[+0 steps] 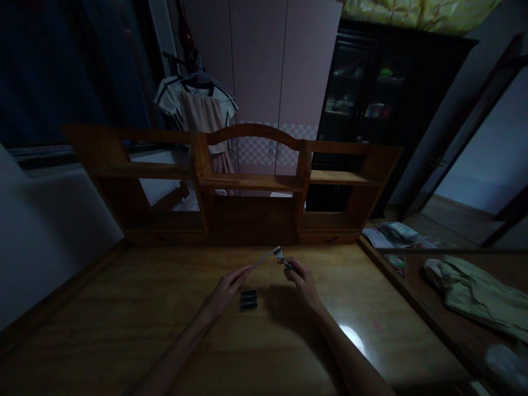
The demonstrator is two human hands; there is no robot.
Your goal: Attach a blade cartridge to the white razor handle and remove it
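Note:
My left hand (pixel 227 286) is closed around the near end of a slim pale stick (pixel 260 260), shaped much like a toothbrush; its exact kind is too dim to make out. The far tip of the stick reaches up to the head of a razor (pixel 280 254), touching it or very close. My right hand (pixel 300 276) grips the razor by its dark handle, with the shiny head pointing up and to the left. Below the hands, nearer the left one, a small dark pack with several black bars, like razor cartridges (pixel 248 300), lies flat on the wooden desk (pixel 185 346).
A wooden shelf unit (pixel 251 180) with open compartments stands along the desk's back edge. To the right, a lower surface holds a pale green cloth (pixel 474 291) and papers (pixel 377 237). A white wall (pixel 53 231) borders the left. Clothes (pixel 198 104) hang behind the shelf.

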